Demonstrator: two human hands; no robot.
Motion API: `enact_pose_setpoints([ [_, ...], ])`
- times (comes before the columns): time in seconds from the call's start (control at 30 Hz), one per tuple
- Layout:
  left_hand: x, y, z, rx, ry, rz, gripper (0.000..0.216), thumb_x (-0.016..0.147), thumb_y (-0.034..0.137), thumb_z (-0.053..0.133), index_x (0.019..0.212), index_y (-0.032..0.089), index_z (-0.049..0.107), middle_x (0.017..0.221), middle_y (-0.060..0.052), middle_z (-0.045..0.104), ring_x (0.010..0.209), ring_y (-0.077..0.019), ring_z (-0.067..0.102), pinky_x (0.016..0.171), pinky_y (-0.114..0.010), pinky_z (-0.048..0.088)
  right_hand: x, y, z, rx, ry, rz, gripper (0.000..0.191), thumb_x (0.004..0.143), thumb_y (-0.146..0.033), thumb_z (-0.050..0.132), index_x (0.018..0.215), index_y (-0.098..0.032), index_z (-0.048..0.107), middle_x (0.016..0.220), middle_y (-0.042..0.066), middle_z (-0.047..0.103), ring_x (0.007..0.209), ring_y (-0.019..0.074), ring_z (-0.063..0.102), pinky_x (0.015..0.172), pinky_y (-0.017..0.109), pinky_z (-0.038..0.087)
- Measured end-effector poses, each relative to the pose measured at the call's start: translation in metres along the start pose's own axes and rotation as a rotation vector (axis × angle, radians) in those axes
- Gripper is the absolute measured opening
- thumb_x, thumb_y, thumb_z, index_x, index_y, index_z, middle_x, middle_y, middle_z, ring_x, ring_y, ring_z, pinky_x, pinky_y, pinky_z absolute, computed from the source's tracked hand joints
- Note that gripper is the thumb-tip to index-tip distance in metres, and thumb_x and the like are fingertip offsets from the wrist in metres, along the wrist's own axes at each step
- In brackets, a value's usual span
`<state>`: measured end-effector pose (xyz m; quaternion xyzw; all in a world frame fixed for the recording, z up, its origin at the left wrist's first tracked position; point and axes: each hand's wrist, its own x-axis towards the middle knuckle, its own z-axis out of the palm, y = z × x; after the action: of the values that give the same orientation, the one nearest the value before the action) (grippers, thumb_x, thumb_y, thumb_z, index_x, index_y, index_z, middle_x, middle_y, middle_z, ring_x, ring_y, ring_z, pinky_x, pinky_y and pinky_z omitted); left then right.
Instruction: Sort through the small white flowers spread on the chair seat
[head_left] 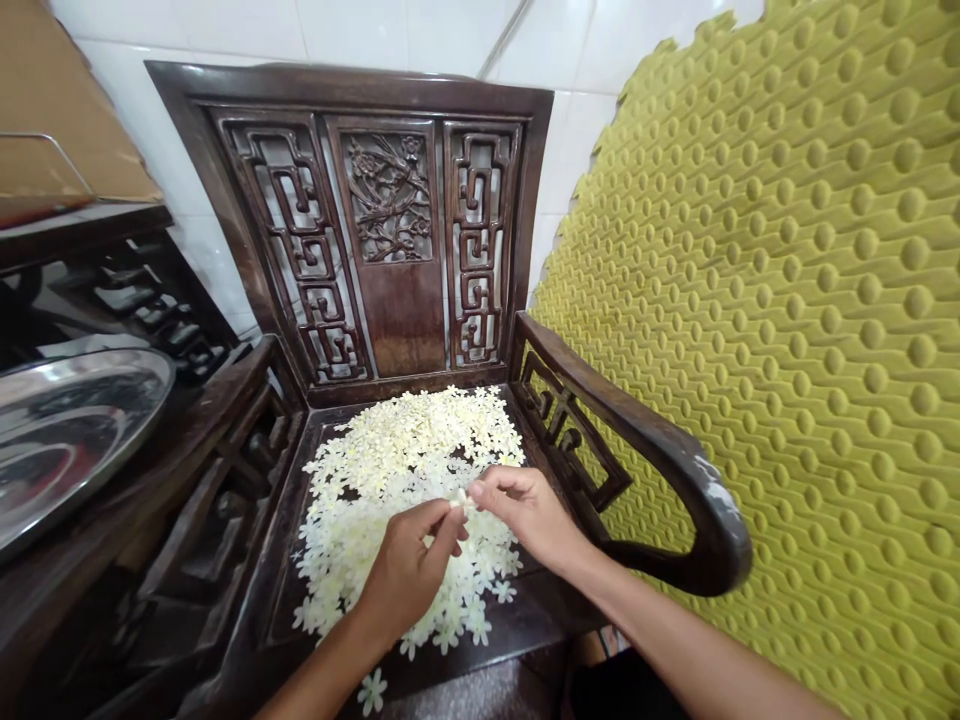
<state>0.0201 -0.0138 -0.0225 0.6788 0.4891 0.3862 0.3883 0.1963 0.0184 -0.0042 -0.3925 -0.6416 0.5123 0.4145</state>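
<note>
Over the chair seat my left hand (421,545) and my right hand (525,505) meet, both with thumb and fingers pinched together. Between their fingertips is a small whitish flower piece (460,496), partly covered by the fingers. Beneath and in front of the hands lies a spread of pale, translucent flower pieces (345,560). Behind these, towards the chair back, are heaped cream-yellow flower pieces (420,425). One loose flower piece (373,690) lies apart near the seat's front edge.
The dark carved wooden chair (409,320) has a curved armrest (645,440) close by my right forearm. A shiny metal tray (82,430) is at the left. A yellow bumpy mat (810,300) stands along the right side, and white wall tiles (360,30) are behind the chair.
</note>
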Motion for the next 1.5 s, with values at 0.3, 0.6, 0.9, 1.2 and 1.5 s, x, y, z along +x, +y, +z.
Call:
enact_pose_setpoints([
  [0.3, -0.001, -0.003, -0.007, 0.052, 0.007, 0.071, 0.033, 0.097, 0.031, 0.043, 0.072, 0.019, 0.061, 0.068, -0.002, 0.064, 0.065, -0.0164, 0.06, 0.064, -0.026, 0.041, 0.005, 0.018, 0.008, 0.293, -0.118, 0.172, 0.034, 0.073, -0.042, 0.08, 0.085, -0.016, 0.062, 0.073, -0.001, 0.062, 0.068, 0.0132, 0.058, 0.067, 0.027, 0.044],
  [0.6, -0.001, -0.002, -0.004, -0.14, -0.078, -0.008, 0.038, 0.098, 0.036, 0.043, 0.071, 0.018, 0.062, 0.066, -0.002, 0.066, 0.065, -0.0169, 0.062, 0.067, -0.027, 0.044, -0.004, 0.006, 0.009, -0.333, -0.055, -0.075, 0.017, 0.093, -0.031, 0.057, 0.081, -0.019, 0.055, 0.077, -0.001, 0.057, 0.077, 0.0148, 0.053, 0.071, 0.026, 0.042],
  [0.9, 0.001, -0.004, 0.004, -0.28, -0.099, -0.049, 0.039, 0.097, 0.041, 0.042, 0.073, 0.016, 0.061, 0.067, -0.004, 0.066, 0.064, -0.0172, 0.063, 0.066, -0.029, 0.048, -0.005, 0.009, 0.013, -0.648, -0.028, -0.219, 0.025, 0.1, -0.022, 0.039, 0.075, -0.021, 0.041, 0.077, 0.001, 0.05, 0.075, 0.0166, 0.049, 0.07, 0.028, 0.038],
  [1.2, 0.0, -0.002, 0.006, -0.224, -0.09, -0.065, 0.034, 0.093, 0.039, 0.05, 0.069, 0.016, 0.06, 0.063, -0.003, 0.063, 0.062, -0.0163, 0.061, 0.064, -0.027, 0.047, -0.002, 0.021, 0.017, -0.819, 0.017, -0.288, 0.032, 0.103, -0.022, 0.028, 0.076, -0.02, 0.045, 0.073, 0.001, 0.052, 0.069, 0.0166, 0.049, 0.074, 0.032, 0.036],
  [1.5, 0.003, 0.0, 0.003, -0.321, -0.021, -0.122, 0.015, 0.084, 0.03, 0.062, 0.082, 0.016, 0.061, 0.068, -0.001, 0.064, 0.06, -0.0147, 0.062, 0.062, -0.026, 0.049, -0.002, 0.015, 0.015, -0.833, 0.01, -0.356, 0.036, 0.104, -0.028, 0.031, 0.075, -0.019, 0.05, 0.073, 0.001, 0.053, 0.07, 0.0164, 0.049, 0.076, 0.032, 0.034],
])
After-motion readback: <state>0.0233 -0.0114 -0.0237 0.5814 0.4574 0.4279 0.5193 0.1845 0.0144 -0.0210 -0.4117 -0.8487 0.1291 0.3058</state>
